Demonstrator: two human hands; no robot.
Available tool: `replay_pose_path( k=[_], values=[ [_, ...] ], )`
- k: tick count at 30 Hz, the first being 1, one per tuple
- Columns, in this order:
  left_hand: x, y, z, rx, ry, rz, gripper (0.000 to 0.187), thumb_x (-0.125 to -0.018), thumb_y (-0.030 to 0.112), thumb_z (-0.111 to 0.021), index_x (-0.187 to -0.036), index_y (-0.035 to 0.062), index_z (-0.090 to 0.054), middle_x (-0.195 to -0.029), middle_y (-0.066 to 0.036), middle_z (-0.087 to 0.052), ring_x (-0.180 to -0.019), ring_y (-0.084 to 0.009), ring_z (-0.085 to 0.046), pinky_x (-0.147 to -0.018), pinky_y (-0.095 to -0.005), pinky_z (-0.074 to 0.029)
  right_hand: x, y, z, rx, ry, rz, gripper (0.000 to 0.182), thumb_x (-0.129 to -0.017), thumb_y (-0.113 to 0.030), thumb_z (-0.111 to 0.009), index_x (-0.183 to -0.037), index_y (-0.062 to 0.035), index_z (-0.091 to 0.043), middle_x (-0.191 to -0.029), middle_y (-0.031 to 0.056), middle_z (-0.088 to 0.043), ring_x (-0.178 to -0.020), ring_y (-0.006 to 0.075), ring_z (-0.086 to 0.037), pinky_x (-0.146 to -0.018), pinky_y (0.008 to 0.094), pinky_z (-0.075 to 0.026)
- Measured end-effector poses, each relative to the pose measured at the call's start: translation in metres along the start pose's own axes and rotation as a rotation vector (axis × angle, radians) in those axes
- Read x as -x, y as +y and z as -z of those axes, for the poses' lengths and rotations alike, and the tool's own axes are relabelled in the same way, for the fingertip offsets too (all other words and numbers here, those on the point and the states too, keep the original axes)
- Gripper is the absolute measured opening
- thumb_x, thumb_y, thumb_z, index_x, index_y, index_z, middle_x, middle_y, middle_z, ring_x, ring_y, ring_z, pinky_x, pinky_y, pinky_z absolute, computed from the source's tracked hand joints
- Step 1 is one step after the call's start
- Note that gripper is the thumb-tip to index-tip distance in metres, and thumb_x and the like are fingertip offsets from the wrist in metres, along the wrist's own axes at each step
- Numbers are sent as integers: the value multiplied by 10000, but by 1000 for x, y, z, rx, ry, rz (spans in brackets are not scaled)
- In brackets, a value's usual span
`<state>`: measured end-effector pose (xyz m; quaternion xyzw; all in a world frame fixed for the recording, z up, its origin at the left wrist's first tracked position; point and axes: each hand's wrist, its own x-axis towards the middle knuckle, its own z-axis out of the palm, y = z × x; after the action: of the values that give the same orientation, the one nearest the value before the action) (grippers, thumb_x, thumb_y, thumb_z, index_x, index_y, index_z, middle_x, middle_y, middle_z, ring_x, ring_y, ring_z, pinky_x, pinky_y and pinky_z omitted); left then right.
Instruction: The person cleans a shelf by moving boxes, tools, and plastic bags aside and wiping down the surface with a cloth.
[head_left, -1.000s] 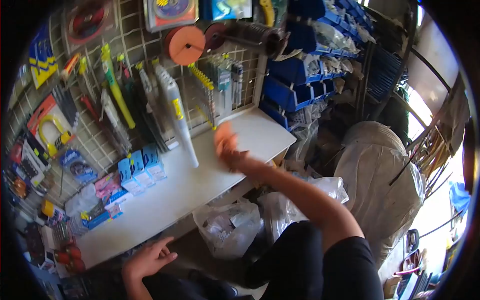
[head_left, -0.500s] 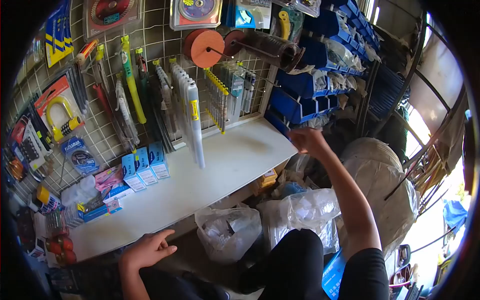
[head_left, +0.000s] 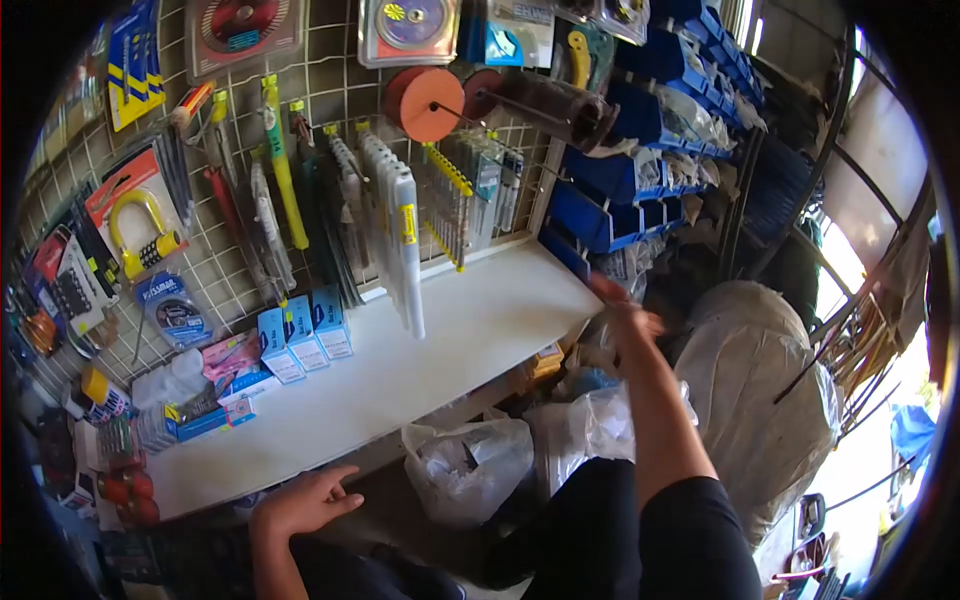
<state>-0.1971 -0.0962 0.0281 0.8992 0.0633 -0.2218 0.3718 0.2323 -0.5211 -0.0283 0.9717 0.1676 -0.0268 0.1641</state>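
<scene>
My left hand (head_left: 308, 500) hovers by the front edge of the white shelf (head_left: 400, 395), fingers apart and holding nothing. Out at the shelf's right end is my right hand (head_left: 628, 308), smeared by motion, close to the lowest blue bins (head_left: 580, 222); whether its fingers hold anything cannot be made out. Blue-and-white boxes (head_left: 290, 350) stand on the shelf against the wire grid. Long white packaged rods (head_left: 405, 240) hang down over the shelf's middle.
Below the shelf sit a white plastic bag (head_left: 468, 470) and clear plastic packaging (head_left: 590, 425). A large wrapped bundle (head_left: 755, 390) stands at the right. Discs, a red spool (head_left: 425, 104) and a yellow lock (head_left: 145, 235) hang on the grid.
My right arm has swung a little left and my right hand is slightly lower. The view has shifted, so the shelf and wall goods appear further right. My left hand keeps its pose.
</scene>
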Motion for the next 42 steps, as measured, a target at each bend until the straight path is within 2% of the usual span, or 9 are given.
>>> replay_pose_path(
  k=[4,15,22,26,31,36,39,41,42],
  values=[
    [-3,5,2,-10,19,-20,587,-926,379,-637,-1362,20,-480,-946,-154,-707,-866,-277,-676,-789,-368,-519,3,62,26,119,-49,-75,312,-814,-292,-666,-1063,-115,-729,-1093,82,-712,-998,276,-689,-792,384,-558],
    [-4,3,-3,-38,64,-24,581,-912,364,-668,-1351,25,-497,-912,-134,-707,-810,-240,-675,-751,-354,-528,40,-180,19,-361,500,1069,374,-767,-119,-664,-1139,-93,-636,-1233,110,-600,-1083,268,-600,-910,378,-503],
    [-9,1,3,43,25,24,562,-916,345,-665,-1335,7,-501,-904,-137,-702,-829,-246,-670,-762,-357,-520,-51,1,-15,-30,128,-52,208,-799,-150,-682,-989,-76,-722,-1047,144,-702,-911,271,-705,-753,391,-580],
    [-18,1,1,40,65,8,516,-922,283,-670,-1329,10,-507,-874,-114,-682,-808,-193,-638,-758,-336,-509,25,24,76,54,110,-90,162,-819,-32,-606,-942,-6,-709,-939,168,-722,-884,297,-721,-719,398,-585],
    [-16,17,-4,10,56,-105,504,-931,321,-637,-1317,21,-519,-937,-156,-698,-868,-288,-663,-796,-371,-508,112,-44,143,-1089,219,484,259,-812,64,-543,-1001,-2,-707,-925,88,-709,-695,193,-659,-631,300,-522],
    [-4,11,-8,-38,66,-9,523,-931,349,-630,-1335,38,-511,-962,-151,-704,-890,-286,-668,-802,-372,-511,114,-129,91,-279,895,1237,187,-778,-96,-647,-963,-110,-667,-1116,49,-656,-902,243,-647,-722,374,-544],
    [-5,10,-9,-87,50,52,542,-929,368,-629,-1348,47,-505,-988,-151,-707,-906,-282,-673,-802,-372,-516,32,-93,17,-302,510,1109,239,-868,-230,-617,-1027,-88,-724,-988,83,-703,-884,255,-668,-774,385,-543],
    [-7,9,-13,-101,35,73,550,-928,375,-629,-1353,51,-502,-1000,-152,-708,-912,-282,-675,-801,-373,-518,-28,-31,-8,309,105,7,188,-868,-183,-609,-971,-117,-751,-1009,67,-731,-913,252,-710,-723,391,-573],
    [-9,7,-13,-104,45,51,550,-929,379,-626,-1355,54,-502,-1015,-153,-705,-913,-284,-675,-796,-375,-519,-10,-11,5,158,262,1,190,-886,-183,-597,-967,-104,-750,-981,91,-737,-912,274,-716,-722,404,-580]
  ],
)
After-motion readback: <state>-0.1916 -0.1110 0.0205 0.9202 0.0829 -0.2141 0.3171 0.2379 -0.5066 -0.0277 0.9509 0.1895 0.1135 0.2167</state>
